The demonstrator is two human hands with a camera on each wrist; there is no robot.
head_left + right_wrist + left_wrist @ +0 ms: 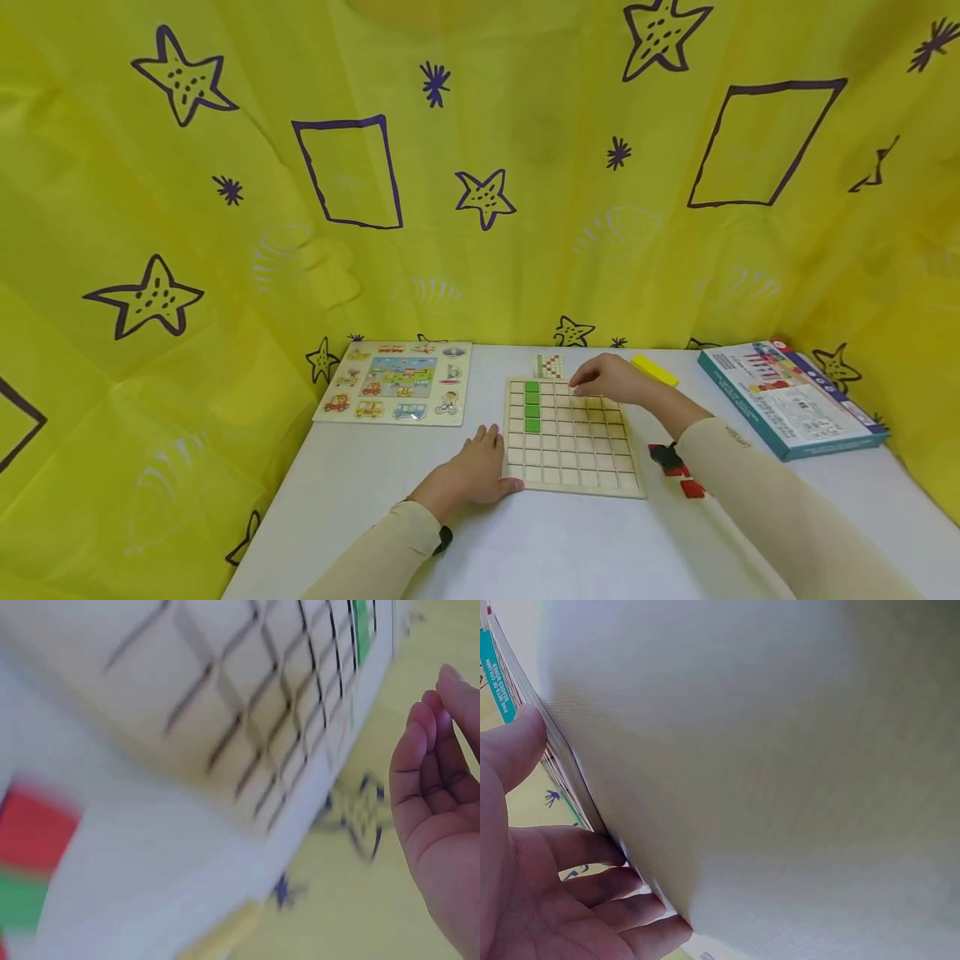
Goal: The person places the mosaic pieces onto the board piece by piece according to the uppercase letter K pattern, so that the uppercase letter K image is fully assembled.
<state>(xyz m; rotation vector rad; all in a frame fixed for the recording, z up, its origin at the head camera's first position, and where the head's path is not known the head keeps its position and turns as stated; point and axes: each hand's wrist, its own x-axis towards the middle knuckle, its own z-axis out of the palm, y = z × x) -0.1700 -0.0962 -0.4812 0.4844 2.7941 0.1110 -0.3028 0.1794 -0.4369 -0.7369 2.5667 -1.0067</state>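
A wooden grid board (558, 477) lies on the white table, with several green square tiles (532, 426) in its second column from the left. My left hand (474, 468) rests at the board's left side, fingers extended along the edge and thumb by the near left corner. Over the far part of the grid, my right hand (611, 379) has its thumb and fingertips brought together. In the right wrist view those fingertips (431, 701) meet; I cannot tell whether a tile is between them. Red tiles (693, 489) lie beside the board, partly under the right forearm.
Behind the board lies a small pattern card (548, 367). A picture puzzle (465, 392) is at the far left. A yellow block (654, 370) sits beyond the right hand, and a flat teal-edged box (798, 400) lies at right. The yellow curtain (480, 275) hangs behind the table.
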